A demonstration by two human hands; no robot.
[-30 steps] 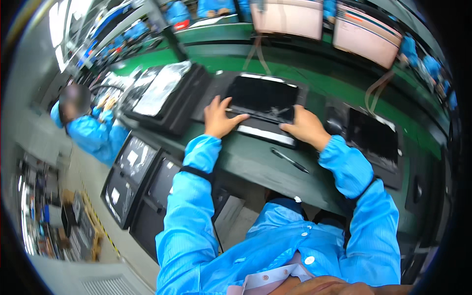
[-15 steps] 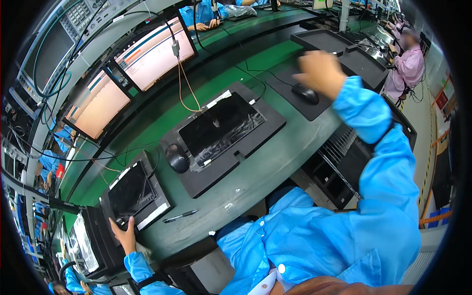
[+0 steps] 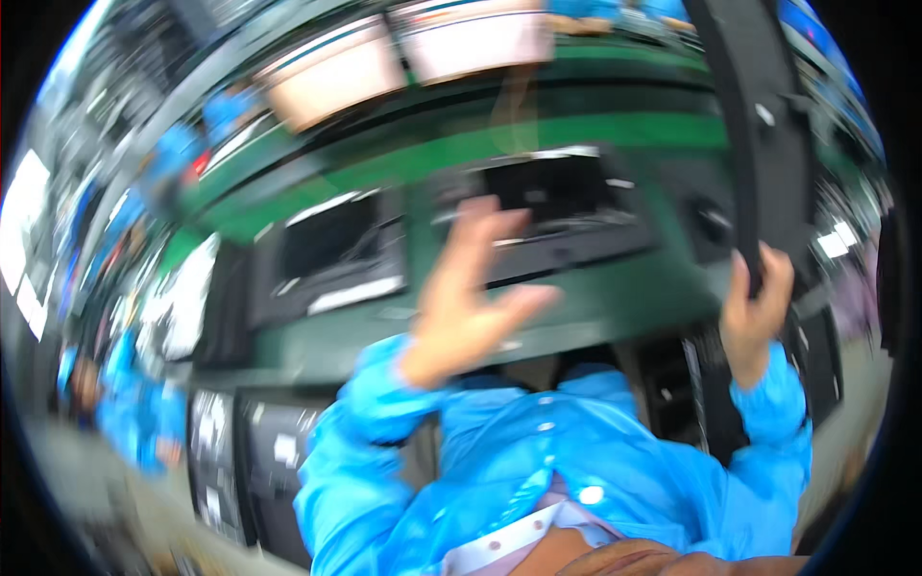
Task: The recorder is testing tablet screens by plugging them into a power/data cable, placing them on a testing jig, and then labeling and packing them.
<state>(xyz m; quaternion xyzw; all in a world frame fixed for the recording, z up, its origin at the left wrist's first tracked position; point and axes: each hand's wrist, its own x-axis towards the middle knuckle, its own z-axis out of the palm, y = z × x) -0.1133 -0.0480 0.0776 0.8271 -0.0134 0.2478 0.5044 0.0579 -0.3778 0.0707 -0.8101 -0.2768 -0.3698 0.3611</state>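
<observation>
My right hand point(image 3: 757, 312) grips the near end of a long black tray point(image 3: 788, 163), thumb and fingers on either side of its edge. The tray stands tilted up at the right side of the bench. In mid-air over the bench's front, my left hand point(image 3: 466, 298) is open, fingers spread and blurred by motion. Behind it lies a dark flat display panel point(image 3: 547, 187) on a black fixture, partly covered by my fingertips. Farther left, a smaller dark panel point(image 3: 331, 235) rests on another black fixture.
Two lit monitors point(image 3: 471, 43) stand at the back of the green bench point(image 3: 605, 312). A dark mouse point(image 3: 709, 223) sits on a mat beside the tray. Black trays point(image 3: 226, 307) are stacked at the left end. Another person in blue point(image 3: 144, 413) is at far left.
My left hand has left the smaller fixture and swung right, over the bench. My right hand has come down from above the mouse and taken hold of the black tray, now raised. The view has turned.
</observation>
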